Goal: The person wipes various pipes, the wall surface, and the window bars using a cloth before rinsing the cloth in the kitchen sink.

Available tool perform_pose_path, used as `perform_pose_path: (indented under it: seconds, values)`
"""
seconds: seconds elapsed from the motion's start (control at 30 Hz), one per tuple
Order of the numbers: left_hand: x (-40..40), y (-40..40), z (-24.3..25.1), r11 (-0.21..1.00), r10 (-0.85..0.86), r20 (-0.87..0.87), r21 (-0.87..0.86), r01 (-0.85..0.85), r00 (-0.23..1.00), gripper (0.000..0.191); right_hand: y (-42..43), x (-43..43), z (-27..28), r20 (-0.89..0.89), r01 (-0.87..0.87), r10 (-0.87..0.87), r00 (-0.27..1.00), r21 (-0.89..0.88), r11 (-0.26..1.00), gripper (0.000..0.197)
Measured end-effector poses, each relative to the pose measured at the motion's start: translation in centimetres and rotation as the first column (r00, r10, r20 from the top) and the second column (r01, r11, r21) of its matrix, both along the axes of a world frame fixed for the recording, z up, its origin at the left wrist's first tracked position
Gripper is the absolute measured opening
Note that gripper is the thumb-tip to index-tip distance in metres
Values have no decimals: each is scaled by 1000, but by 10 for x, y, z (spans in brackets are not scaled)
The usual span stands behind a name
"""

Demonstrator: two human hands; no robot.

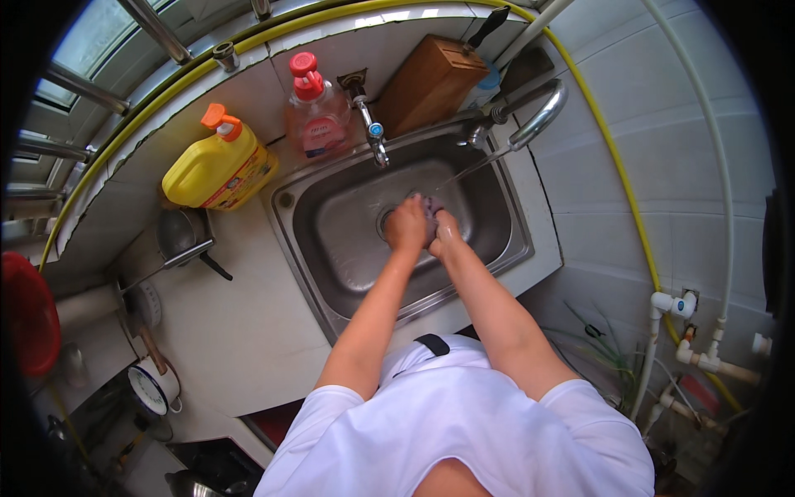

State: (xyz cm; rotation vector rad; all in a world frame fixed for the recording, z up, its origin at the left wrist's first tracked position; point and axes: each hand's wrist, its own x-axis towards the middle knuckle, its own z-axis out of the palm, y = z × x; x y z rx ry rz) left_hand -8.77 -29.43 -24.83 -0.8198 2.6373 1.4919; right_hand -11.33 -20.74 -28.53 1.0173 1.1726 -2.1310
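Over the stainless steel sink (335, 248), both of my hands meet around a wet, purplish-grey cloth (431, 214). My left hand (407, 223) presses against the cloth's left side, close to the drain (384, 218). On the other side, my right hand (446, 233) grips it with the fingers curled under. Much of the cloth is hidden by the hands. A thin stream of water runs from the curved chrome faucet (540, 118) down towards the cloth. A second chrome tap (375, 130) reaches over the sink's back rim.
Behind the sink stand a yellow pump bottle (220, 168), a clear pump bottle with a red top (317, 118) and a wooden knife block (428, 81). A small pan (180, 236) and a white enamel mug (149, 388) are on the left. A yellow hose (596, 124) follows the wall.
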Motion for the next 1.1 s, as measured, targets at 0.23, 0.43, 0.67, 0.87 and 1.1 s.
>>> perform_pose_path:
  seconds: [0.23, 0.43, 0.67, 0.87, 1.1]
  values:
    - [-4, -36, -32, 499, 188, 217, 819, -283, 958, 29, 3, -28, 28, -213, -74, 110, 971, 166, 983, 33]
    - [3, -51, -30, 336, 254, 357, 839, -428, 899, 59, 23, -29, 30, -206, -45, 94, 974, 229, 972, 42]
    - [2, -41, -20, -48, 261, 169, 986, -162, 950, 74, 31, -39, 32, -261, 41, -30, 965, 35, 999, 53]
    - [-4, -24, -16, -120, 421, 146, 987, -105, 895, 66, 9, -16, 50, -22, -11, 11, 1000, -19, 1000, 47]
    - [24, 22, 38, 150, 415, 56, 980, -129, 908, 46, 6, -2, 14, 10, -11, 15, 1000, -350, 937, 59]
